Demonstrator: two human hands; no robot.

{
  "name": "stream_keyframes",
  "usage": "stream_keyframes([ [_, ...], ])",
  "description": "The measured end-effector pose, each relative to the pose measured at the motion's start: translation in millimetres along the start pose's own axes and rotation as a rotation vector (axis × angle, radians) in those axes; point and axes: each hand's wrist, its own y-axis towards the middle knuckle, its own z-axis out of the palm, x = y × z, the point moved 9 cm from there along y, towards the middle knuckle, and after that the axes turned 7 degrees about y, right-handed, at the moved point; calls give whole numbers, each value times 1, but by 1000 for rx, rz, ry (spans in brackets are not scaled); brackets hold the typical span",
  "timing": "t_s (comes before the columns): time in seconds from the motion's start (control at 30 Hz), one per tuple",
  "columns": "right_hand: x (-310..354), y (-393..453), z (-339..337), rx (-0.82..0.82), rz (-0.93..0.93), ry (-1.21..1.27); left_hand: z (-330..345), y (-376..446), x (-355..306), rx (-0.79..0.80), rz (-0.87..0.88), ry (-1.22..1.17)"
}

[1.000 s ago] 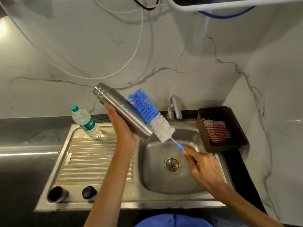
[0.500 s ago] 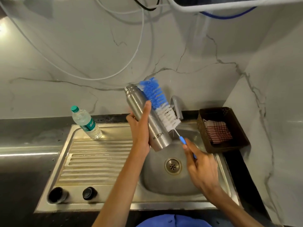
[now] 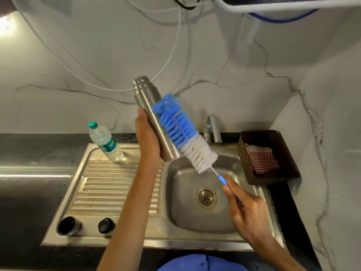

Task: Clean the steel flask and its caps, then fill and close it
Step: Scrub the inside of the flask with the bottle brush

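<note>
Both hands busy over sink (image 3: 195, 239): left hand (image 3: 148, 141) grips flask (image 3: 154, 114) tilted, right hand (image 3: 246, 214) pinches brush (image 3: 183, 132), scrubbing its side.

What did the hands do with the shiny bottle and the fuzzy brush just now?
The left hand tipped the steel flask more upright, while the right hand slid the brush along its side. Both grips, the plastic bottle and two caps stayed the same.
</note>
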Motion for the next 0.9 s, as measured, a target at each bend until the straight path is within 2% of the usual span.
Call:
stream_keyframes([
  [0.07,6,1,5,4,-28,3,3,-5,0,66,-24,-97],
  [0.2,9,29,17,-126,2,63,37,-53,39,285,-55,35],
  [0.3,5,18,9,-101,-20,35,20,-26,18,143,25,53],
  [0.4,0,0,13,-10,-8,24,1,3,-1,31,54,-146],
  [0.6,0,26,15,-102,8,39,35,-41,39,153,9,-14],
  [0.77,-2,-1,6,10,-3,-17,6,-8,5,-19,32,-117],
  [0.9,0,28,14,-86,14,28,43,-52,46,224,2,35],
])
